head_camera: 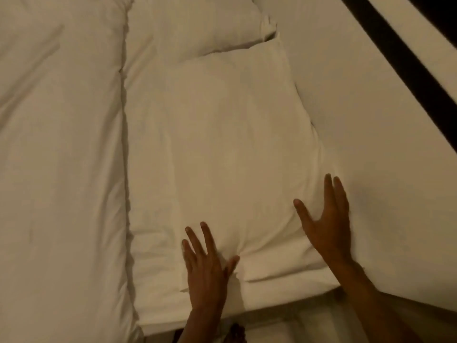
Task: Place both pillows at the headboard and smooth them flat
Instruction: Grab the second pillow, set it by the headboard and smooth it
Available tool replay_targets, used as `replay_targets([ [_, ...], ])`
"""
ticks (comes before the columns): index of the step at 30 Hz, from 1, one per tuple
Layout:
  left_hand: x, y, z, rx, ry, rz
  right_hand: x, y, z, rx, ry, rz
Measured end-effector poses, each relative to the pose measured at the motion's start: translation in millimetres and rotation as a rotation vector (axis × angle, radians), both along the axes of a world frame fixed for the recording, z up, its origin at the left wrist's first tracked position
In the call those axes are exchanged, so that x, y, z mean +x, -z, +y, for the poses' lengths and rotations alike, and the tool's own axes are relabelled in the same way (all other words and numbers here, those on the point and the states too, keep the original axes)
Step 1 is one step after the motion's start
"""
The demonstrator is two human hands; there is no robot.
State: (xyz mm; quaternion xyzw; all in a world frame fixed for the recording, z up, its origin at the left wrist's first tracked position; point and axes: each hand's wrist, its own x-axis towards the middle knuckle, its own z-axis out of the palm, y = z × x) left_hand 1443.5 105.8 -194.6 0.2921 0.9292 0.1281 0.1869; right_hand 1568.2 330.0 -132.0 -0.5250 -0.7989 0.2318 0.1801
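In the head view, a white pillow lies lengthwise on the bed, running from the near edge toward the far side, in the middle of the picture. A second white pillow lies beyond it at the far end, and the far corner of the near pillow touches it or slightly overlaps it. The left hand is flat on the near-left part of the first pillow, fingers spread and palm down, and the fabric makes a small crease beside its thumb. The right hand is at the near-right edge of the same pillow, fingers straight and spread; it holds nothing, and I cannot tell if the palm fully presses the fabric. The two hands are apart, one on each side of the pillow's near end. To the left lies a thick white duvet, its edge just beside the pillows. To the right is the bare white sheet, and a dark band crosses the far-right corner.
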Motion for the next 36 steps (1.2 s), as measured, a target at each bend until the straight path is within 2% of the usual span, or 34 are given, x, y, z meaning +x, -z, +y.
replay_targets([
  [2,0.7,0.0,-7.8,-0.023,0.027,0.021,-16.3,-1.4,2.7,0.034,-0.061,0.014],
  [5,-0.9,-4.8,-14.4,-0.040,0.063,0.025,-24.2,13.8,1.3,0.051,-0.157,-0.121],
  [7,-1.8,-9.6,-18.9,-0.051,0.095,-0.003,-15.7,23.0,-3.4,0.068,-0.145,-0.173],
  [13,-3.1,-15.4,-33.9,-0.037,0.127,0.015,-10.5,18.6,-12.1,0.054,-0.098,-0.160],
  [19,-7.5,-34.7,-27.7,-0.103,0.078,0.068,13.8,15.8,-13.2,0.033,-0.171,-0.289],
  [21,-14.6,-50.7,-15.1,-0.038,0.028,0.113,20.3,12.6,-14.0,0.020,-0.135,-0.267],
  [23,-23.8,-66.1,2.6,0.108,-0.042,0.127,12.5,6.9,-10.0,0.023,-0.103,-0.223],
  [26,-40.0,-73.5,41.6,0.287,-0.010,0.021,-16.7,-0.2,1.3,0.047,-0.093,-0.192],
  [31,-55.7,-49.3,100.9,0.213,0.196,-0.020,-44.7,7.8,5.8,0.052,-0.089,-0.276],
  [34,-58.0,-34.9,90.6,0.182,0.234,0.020,-35.3,11.0,0.0,0.069,-0.066,-0.326],
  [36,-55.1,-36.5,75.1,0.235,0.201,-0.035,-30.0,10.6,-5.0,0.051,-0.024,-0.315],
])
